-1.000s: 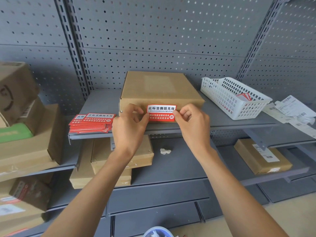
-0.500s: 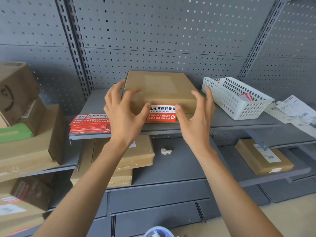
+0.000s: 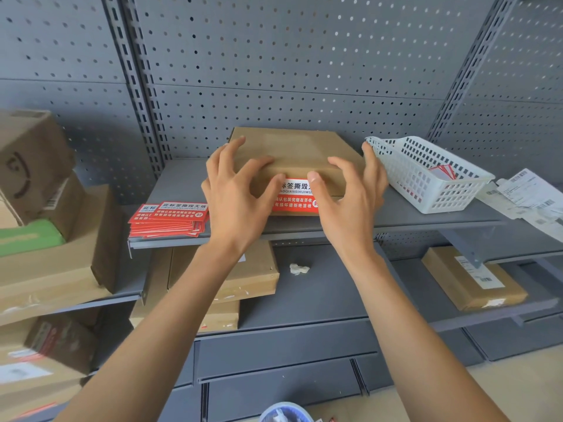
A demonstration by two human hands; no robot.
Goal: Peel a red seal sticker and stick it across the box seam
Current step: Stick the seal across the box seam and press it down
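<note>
A flat brown cardboard box (image 3: 300, 152) lies on the grey middle shelf (image 3: 393, 216). A red and white seal sticker (image 3: 294, 198) is stuck on the box's front edge, folded from the top face onto the front face. My left hand (image 3: 236, 194) clasps the box's left part, fingers on the lid, thumb at the sticker's left end. My right hand (image 3: 352, 199) clasps the right part, with its thumb on the sticker's upper right and its fingers around the box's right side. A stack of unpeeled red seal stickers (image 3: 169, 219) lies left of the box.
A white plastic basket (image 3: 426, 190) with a few red cards stands close to the box's right side. Loose shipping labels (image 3: 530, 196) lie at the far right. Cardboard boxes fill the left shelves (image 3: 39, 208) and the lower shelf (image 3: 253, 278); a crumpled scrap (image 3: 299, 268) lies there too.
A second ago both thumbs and forefingers pinched the sticker against the front edge. The hands then spread apart, and now they have come down onto the box's two sides.
</note>
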